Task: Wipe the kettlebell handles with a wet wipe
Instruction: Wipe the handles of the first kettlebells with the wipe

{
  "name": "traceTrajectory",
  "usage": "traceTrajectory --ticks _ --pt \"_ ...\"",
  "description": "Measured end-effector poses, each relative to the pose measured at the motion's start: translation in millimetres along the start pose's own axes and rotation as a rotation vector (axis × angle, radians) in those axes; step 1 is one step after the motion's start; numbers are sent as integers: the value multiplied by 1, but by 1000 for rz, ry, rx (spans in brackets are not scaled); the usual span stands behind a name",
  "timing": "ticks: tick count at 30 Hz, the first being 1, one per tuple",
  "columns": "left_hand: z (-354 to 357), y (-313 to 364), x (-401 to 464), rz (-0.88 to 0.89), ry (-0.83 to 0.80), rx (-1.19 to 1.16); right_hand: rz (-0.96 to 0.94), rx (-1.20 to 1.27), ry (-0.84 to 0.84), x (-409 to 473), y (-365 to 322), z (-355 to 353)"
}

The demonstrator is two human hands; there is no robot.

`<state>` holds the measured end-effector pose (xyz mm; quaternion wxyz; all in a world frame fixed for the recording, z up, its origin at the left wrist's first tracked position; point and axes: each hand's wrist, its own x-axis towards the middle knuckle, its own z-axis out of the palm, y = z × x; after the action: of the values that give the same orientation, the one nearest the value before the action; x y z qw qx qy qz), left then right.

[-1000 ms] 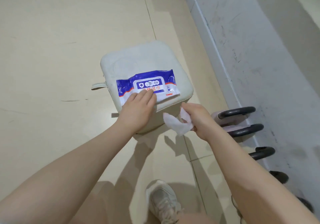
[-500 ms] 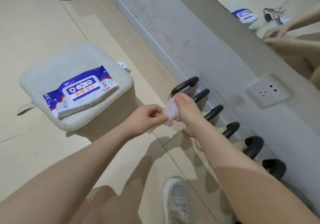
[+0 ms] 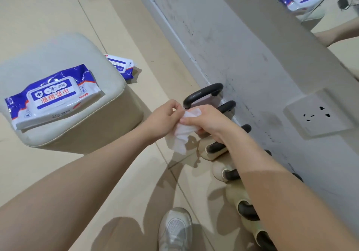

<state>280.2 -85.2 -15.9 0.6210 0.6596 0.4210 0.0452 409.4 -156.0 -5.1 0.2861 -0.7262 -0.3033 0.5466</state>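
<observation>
**Head view: wipe bunched in both hands, handles not yet touched**

Head view shows the wet wipe (image 3: 183,134) crumpled between your two hands, its loose tail hanging free above the floor (image 3: 58,8) and just short of the first kettlebell handle (image 3: 203,94). Your right hand (image 3: 209,120) has its fingers pinched onto the upper edge of the wipe; your left hand (image 3: 163,116) grips the same sheet from the other side, fingers closed on it. The row of kettlebells (image 3: 223,170) stands along the foot of the grey wall (image 3: 233,47), dark handles arching up, several hidden under your right forearm.

The likeliest slip, by my reading: a wipe left wadded will touch a handle only along a narrow ridge and leave the underside dry. The dangling tail could also drag across the floor and carry grit onto the grips. Reaching over the near handles, your forearm may knock one you cannot see. Behind you, the wipe pack (image 3: 52,97) on the padded stool (image 3: 108,122) appears shut, so it should not dry out; a second pack (image 3: 122,65) lies on the floor beyond.
</observation>
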Motion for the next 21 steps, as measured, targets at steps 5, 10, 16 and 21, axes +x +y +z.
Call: traceTrajectory --ticks 5,10,16,21 --pt "-17 3 18 -32 -48 256 -4 47 17 23 0 -6" --pt "-33 5 34 -63 -153 269 123 601 108 35 8 -1" --pt "-23 4 75 -125 -119 365 256 765 363 40 15 -2" --pt "-11 -16 121 -5 32 215 87 589 879 58 4 -12"
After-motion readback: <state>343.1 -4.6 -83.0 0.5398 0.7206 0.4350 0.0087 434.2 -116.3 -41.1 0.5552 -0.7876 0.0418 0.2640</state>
